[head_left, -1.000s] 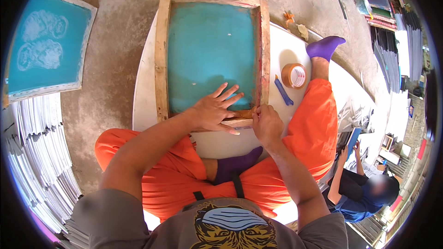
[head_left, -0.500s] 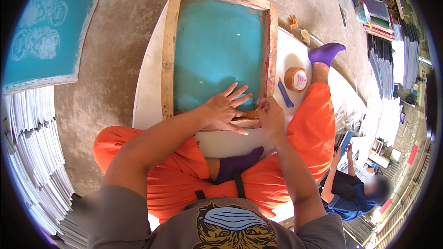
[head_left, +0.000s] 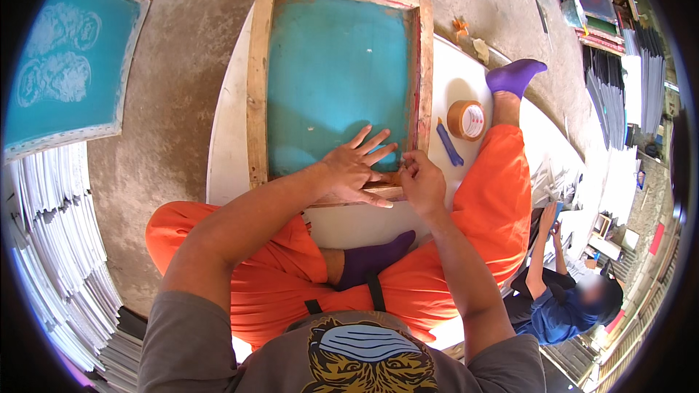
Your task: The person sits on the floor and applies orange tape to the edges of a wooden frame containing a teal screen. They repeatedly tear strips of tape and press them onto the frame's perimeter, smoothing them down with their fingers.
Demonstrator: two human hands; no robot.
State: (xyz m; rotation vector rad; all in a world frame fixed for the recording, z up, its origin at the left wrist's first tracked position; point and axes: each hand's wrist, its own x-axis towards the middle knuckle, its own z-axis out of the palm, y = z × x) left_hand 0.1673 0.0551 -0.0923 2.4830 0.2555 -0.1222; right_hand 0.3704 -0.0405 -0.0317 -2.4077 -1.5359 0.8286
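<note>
At the far left, a separate screen [head_left: 73,65] bears two pale figures on its teal field, away from the work in hand. In the middle, a wooden frame [head_left: 258,94] with teal mesh [head_left: 338,65] lies flat on a white board [head_left: 231,127]. Along its left and top inner edges I can make out no brown strip. The left hand [head_left: 357,167] is spread wide over the lower right part of the mesh and lower rail, holding nothing visible. Just right of it, a brown strip [head_left: 391,180] runs along the lower inner edge to the corner, where the right hand [head_left: 424,180] has its fingers drawn narrow against the thumb; whether they pinch the strip I cannot tell. The right inner edge shows reddish stains but no strip. So the work looks early: one edge partly covered, three apparently uncovered. Farther right, a blue cutter [head_left: 450,147] and a brown tape roll [head_left: 456,119] lie unheld on the board.
</note>
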